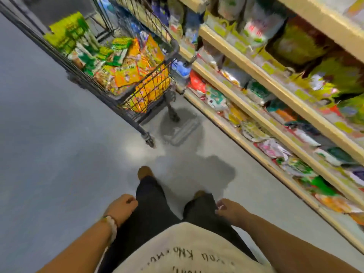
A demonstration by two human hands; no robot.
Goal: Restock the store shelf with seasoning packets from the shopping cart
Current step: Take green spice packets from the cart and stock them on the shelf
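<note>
both hands, left hand (123,206) and right hand (229,210), are hanging loosely curled and holding nothing, so the person is best stepping close to the shopping cart (149,89) before reaching for the seasoning packets (126,73).

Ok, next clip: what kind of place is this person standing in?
Almost certainly a grocery store aisle. Long cream-coloured tiered shelves on the right hold rows of packaged foods, a dark wire shopping cart piled with yellow and green seasoning packets stands ahead, and the floor is smooth grey.
</note>
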